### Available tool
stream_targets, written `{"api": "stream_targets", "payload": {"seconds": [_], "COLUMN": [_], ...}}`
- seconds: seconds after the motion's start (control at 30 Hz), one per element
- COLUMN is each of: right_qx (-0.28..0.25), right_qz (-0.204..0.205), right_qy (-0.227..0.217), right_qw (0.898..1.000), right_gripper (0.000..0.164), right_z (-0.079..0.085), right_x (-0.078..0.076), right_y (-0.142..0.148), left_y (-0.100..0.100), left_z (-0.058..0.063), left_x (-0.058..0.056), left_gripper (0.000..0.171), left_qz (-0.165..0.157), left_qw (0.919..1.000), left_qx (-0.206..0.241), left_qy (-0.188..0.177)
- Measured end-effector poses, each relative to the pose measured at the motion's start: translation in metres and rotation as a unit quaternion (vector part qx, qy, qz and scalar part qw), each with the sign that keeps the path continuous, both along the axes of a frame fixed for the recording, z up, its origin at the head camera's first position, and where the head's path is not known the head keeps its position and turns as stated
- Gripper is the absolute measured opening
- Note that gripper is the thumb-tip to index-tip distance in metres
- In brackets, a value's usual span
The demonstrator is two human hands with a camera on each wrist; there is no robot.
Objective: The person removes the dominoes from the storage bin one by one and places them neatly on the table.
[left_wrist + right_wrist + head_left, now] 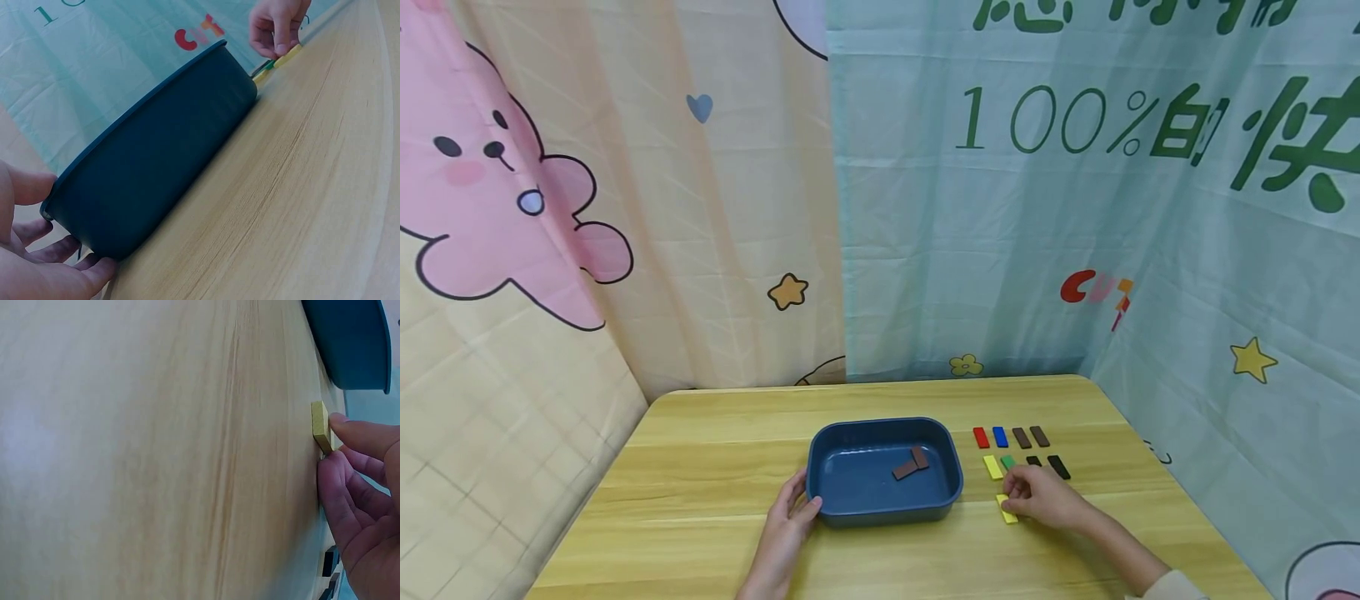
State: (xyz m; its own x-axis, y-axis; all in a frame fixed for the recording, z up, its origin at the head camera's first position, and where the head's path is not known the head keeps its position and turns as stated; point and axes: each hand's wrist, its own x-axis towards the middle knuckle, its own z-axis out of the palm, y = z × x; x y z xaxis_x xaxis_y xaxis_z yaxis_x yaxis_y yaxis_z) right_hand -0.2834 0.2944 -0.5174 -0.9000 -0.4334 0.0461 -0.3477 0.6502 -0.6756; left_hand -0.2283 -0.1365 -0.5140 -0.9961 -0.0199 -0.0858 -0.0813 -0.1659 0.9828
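Note:
A dark blue rectangular tub [880,515] stands on the wooden table. My left hand [786,521] holds its left end, thumb at the rim and fingers against the outer wall, as the left wrist view shows. Two brown domino-like blocks [905,470] lie inside the tub, touching or nearly so. To the right of the tub, my right hand [1041,497] pinches a yellow block [320,425] between thumb and fingers. That block lies at the table surface, in front of the other blocks. The hand partly covers a green block [1007,461] and a black one.
Behind the right hand, a back row holds a red block [981,437], a blue block [1000,437] and two brown blocks [1039,436]. Nearer are another yellow block [992,467] and a black block [1059,467]. Printed curtains [925,250] hang around the table [700,467].

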Motion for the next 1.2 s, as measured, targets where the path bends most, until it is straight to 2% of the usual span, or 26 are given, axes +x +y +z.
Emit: {"api": "stream_targets", "payload": {"seconds": [0.23, 0.4, 0.57, 0.8, 0.97, 1.2], "right_qx": [0.013, 0.010, 0.015, 0.041, 0.056, 0.076], "right_qz": [0.006, 0.036, 0.077, 0.109, 0.137, 0.165], "right_qy": [0.016, 0.010, 0.044, 0.082, 0.071, 0.038], "right_qw": [1.000, 0.999, 0.996, 0.990, 0.986, 0.983], "right_gripper": [0.016, 0.014, 0.014, 0.013, 0.010, 0.010], "right_z": [0.012, 0.026, 0.040, 0.069, 0.089, 0.108], "right_x": [-0.003, -0.009, -0.018, -0.031, -0.044, -0.061], "right_y": [-0.002, -0.008, -0.018, -0.035, -0.050, -0.072], "left_y": [0.000, 0.000, -0.003, -0.005, -0.004, -0.002], "left_z": [0.001, 0.000, 0.001, 0.000, 0.001, 0.003], "left_x": [0.001, 0.001, 0.002, 0.002, 0.002, 0.001], "left_gripper": [0.064, 0.063, 0.063, 0.064, 0.063, 0.063], "left_qz": [0.000, 0.001, 0.009, 0.004, 0.003, 0.000], "left_qw": [1.0000, 1.0000, 0.9999, 0.9999, 0.9999, 0.9999], "left_qx": [0.004, 0.005, 0.008, 0.008, 0.011, 0.012], "left_qy": [-0.001, 0.003, 0.004, 0.008, 0.000, -0.003]}}
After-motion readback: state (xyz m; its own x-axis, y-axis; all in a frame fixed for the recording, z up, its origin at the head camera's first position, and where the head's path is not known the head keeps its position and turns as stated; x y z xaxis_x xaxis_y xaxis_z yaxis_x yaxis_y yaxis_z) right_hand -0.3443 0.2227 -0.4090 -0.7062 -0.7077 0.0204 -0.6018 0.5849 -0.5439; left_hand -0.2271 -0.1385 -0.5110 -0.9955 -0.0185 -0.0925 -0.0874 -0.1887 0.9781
